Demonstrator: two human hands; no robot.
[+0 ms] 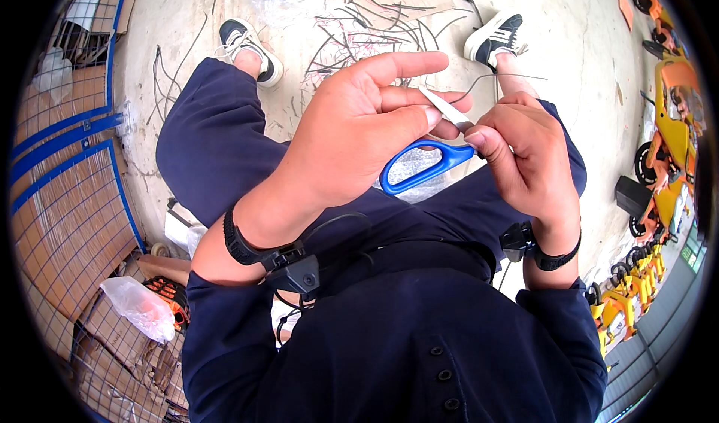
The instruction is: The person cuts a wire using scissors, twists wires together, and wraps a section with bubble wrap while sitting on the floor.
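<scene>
Diagonally angled left hand point(359, 120), forefinger point(412, 64) outstretched, right hand point(528, 150) curled against scissors point(454, 155)

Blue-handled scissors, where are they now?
The scissors are in the head view, just right of and above centre, between left hand and right hand.

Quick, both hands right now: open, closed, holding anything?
Left hand: partly curled, index finger extended, beside the scissors blade; grip cannot be told.
Right hand: closed, thumb and fingers pinching the blue-handled scissors.

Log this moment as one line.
right hand: holding scissors | left hand: at blade, contact unclear | blue loop: no finger through | wires: scattered on floor
</scene>
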